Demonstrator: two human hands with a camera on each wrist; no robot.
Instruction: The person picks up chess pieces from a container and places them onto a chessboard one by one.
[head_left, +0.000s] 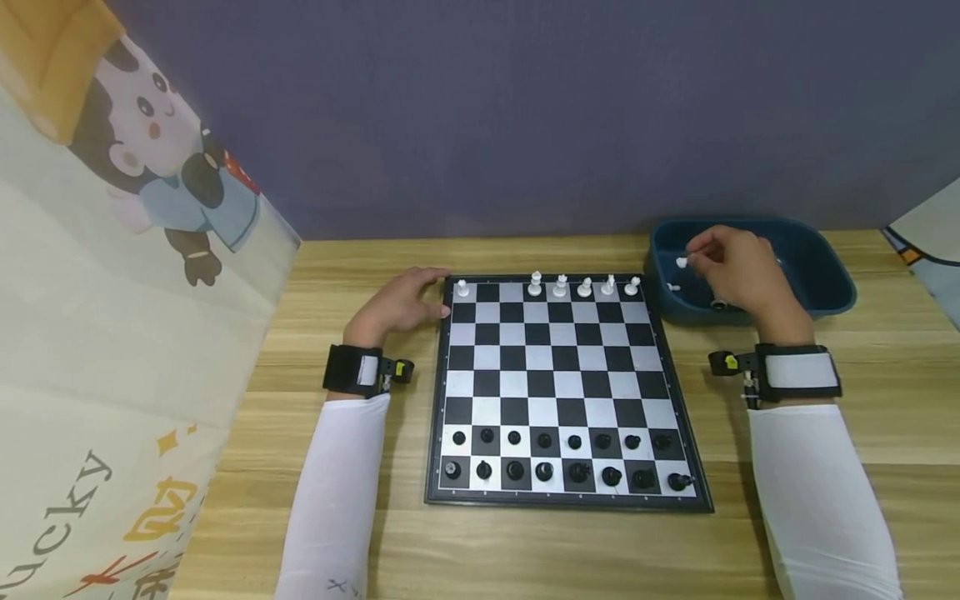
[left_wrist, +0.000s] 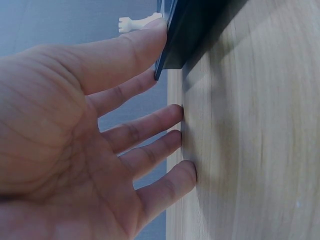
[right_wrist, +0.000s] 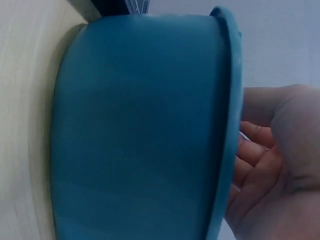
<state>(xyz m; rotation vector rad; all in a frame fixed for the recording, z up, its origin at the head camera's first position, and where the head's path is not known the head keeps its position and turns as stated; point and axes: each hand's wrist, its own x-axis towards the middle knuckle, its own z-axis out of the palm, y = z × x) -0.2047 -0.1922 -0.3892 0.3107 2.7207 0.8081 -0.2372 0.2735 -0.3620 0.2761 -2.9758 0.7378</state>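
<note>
The right hand (head_left: 742, 271) is pinching a white chess piece (head_left: 682, 262) over the blue bin (head_left: 806, 258) beside the chessboard (head_left: 570, 502), whose left edge the loosely spread left hand (head_left: 401, 304) is touching, with bare squares (head_left: 557, 358) stretching across the board's middle.

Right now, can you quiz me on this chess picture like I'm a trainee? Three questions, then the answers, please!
1. True or false: the black pieces fill only one row of the chessboard.
2. How many white pieces stand on the chessboard?
3. Fill the gap: the right hand is over the ____.

Key:
1. False; they fill two rows.
2. Six.
3. Blue bin.
</note>
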